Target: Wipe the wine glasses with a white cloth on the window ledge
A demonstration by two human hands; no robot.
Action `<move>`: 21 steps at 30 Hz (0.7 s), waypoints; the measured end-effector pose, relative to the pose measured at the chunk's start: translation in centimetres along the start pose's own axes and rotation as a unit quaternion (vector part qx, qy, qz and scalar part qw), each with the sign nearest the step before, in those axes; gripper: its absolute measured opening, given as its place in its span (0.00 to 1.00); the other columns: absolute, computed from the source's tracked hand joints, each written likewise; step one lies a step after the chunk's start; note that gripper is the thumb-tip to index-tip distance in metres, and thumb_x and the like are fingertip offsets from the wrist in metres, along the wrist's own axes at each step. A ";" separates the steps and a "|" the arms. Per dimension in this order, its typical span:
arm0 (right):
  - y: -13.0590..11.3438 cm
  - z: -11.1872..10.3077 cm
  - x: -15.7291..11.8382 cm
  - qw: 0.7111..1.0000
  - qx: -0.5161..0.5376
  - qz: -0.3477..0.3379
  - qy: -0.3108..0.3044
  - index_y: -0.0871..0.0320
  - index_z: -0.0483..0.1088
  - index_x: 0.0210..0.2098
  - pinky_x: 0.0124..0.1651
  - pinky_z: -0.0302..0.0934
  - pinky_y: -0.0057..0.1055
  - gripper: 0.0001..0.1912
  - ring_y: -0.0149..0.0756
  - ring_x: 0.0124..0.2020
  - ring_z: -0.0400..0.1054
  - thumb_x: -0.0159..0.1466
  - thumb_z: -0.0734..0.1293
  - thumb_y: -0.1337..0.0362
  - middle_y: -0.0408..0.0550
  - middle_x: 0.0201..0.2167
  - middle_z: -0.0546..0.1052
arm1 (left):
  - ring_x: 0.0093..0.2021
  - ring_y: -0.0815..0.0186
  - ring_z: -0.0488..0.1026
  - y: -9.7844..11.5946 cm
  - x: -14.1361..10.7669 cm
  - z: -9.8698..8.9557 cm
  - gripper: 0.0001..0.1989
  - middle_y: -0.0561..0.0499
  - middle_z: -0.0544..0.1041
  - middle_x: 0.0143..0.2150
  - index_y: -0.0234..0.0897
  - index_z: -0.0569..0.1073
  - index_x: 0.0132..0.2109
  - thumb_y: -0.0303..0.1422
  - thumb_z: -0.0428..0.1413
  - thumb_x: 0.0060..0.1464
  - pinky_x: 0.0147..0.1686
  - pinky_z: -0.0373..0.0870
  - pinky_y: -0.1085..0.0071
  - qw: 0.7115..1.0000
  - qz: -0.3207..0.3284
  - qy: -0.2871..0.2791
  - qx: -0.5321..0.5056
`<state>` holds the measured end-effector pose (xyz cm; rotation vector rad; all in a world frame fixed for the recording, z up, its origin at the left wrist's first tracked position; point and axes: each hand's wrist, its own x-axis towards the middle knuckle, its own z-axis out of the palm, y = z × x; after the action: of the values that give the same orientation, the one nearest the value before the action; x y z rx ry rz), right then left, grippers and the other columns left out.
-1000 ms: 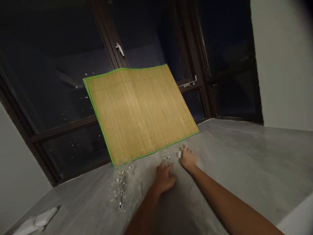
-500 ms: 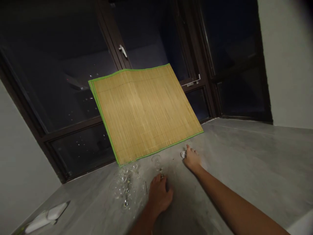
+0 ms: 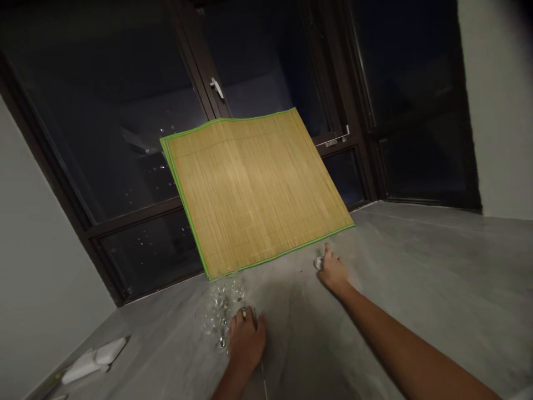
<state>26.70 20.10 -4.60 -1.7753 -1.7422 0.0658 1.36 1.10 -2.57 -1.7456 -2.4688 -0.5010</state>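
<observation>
My left hand (image 3: 246,339) is low in the middle of the view, its fingers closed around the stem of a clear stemmed glass (image 3: 237,289). That glass stands at the right side of a cluster of several clear stemmed glasses (image 3: 212,316) on the grey stone surface. Farther right, my right hand (image 3: 335,273) rests on the surface, fingers curled by a small whitish crumpled wad (image 3: 318,263), perhaps cloth or tissue. One finger of that hand points forward, near the mat's lower edge. The fingertips of my left hand are partly hidden.
A bamboo mat (image 3: 262,189) with green edging leans upright against the dark window (image 3: 125,111). A white wrapped bundle (image 3: 94,360) lies at the lower left of the grey stone surface (image 3: 416,266). The window has a white handle (image 3: 217,89).
My left hand has moved left with the stemmed glass, bringing it up beside the cluster. My right hand stays by the whitish wad. The view has shifted slightly.
</observation>
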 end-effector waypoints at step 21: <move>-0.3 -0.4 -0.1 0.998 0.049 0.022 0.023 0.72 0.32 0.69 0.47 0.58 0.41 0.45 0.54 0.47 0.67 0.60 0.61 0.70 0.68 0.50 0.69 | 0.25 0.67 0.63 -5.8 -5.1 -2.5 0.17 0.55 0.65 0.19 0.36 0.69 0.18 0.46 0.60 0.37 0.27 0.60 0.74 0.851 -0.088 0.170 -0.490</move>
<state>26.66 19.79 -4.18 -1.7308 -1.6409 0.1254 -2.54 -6.02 -2.79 -1.3814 -2.2145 -2.1625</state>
